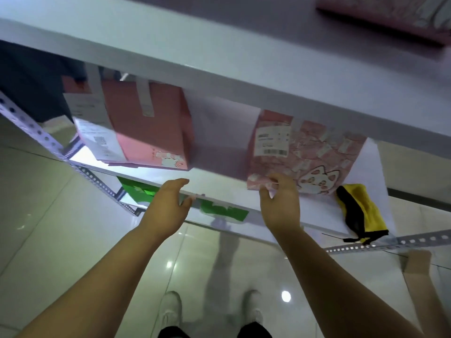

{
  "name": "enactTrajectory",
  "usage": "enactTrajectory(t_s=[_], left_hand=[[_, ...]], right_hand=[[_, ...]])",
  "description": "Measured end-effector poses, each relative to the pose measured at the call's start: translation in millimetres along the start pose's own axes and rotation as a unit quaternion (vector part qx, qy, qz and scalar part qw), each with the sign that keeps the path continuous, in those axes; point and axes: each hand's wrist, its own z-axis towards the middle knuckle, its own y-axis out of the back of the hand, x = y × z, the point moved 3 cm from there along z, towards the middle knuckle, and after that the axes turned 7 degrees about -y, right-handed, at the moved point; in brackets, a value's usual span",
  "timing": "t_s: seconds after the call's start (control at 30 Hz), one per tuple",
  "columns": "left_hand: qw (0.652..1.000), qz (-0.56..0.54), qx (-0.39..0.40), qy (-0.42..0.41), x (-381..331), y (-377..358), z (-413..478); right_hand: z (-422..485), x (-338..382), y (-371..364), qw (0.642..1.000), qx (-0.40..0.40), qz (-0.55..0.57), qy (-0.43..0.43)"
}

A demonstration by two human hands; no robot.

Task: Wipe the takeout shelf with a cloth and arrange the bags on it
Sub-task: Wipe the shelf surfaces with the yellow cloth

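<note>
**A:** Entry 1. Right hand [280, 206]?

**B:** Grasping. Thumb and fingers pinch the near corner of the pink patterned paper bag with a white cat print [314, 157]. The bag lies on the white middle shelf board [219, 147], with a barcode label on its face.

**A:** Left hand [168, 206]?

**B:** Released, holding nothing. The fingers curve loosely over the board's front edge, with the thumb below it. Contact with the edge cannot be told.

**A:** Other bags?

**B:** A plain pink paper bag [151, 128] sits at the left of the same board, with white receipts on its left side. It is well apart from the cat-print bag, with bare board between them.

**A:** Cloth?

**B:** The yellow and black cloth [363, 211] lies crumpled at the board's right front corner, just beside the cat-print bag. Neither hand touches it.

**A:** Surroundings?

**B:** A white upper shelf board [219, 57] is overhead. Green bags [222, 211] are on the level beneath. Also in view are a perforated grey metal post [31, 125] and white shoes [170, 311] on a glossy tiled floor [61, 240].
</note>
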Motion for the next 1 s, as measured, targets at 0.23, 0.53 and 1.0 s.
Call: enactTrajectory(t_s=[0.23, 0.53, 1.0], left_hand=[[0.999, 0.025, -0.011, 0.021, 89.9, 83.0, 1.6], [0.994, -0.015, -0.107, 0.032, 132.8, 134.8, 54.1], [0.995, -0.091, -0.039, -0.004, 126.8, 113.7, 86.7]], right_hand=[[-23.3, 70.4, -92.4, 0.999, 0.033, 0.017, 0.009], [2.7, 136.9, -161.2, 0.995, 0.099, -0.028, -0.016], [30.8, 128.6, -150.3, 0.994, 0.064, -0.073, -0.055]])
